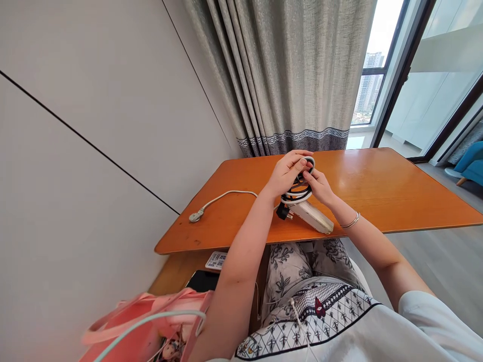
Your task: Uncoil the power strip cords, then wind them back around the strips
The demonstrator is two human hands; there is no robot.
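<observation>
Left hand (pixel 289 171): fingers curled over the cable coil (pixel 300 188), above the desk (pixel 396 186)
Right hand (pixel 320 185): fingers closed on the coil's far side
Handling: light, springy, likely to unwind; best pinched across the loops
Nearby: power strip (pixel 315 217) beneath, black plug (pixel 284 212), loose white cord (pixel 222 197) trailing left
</observation>
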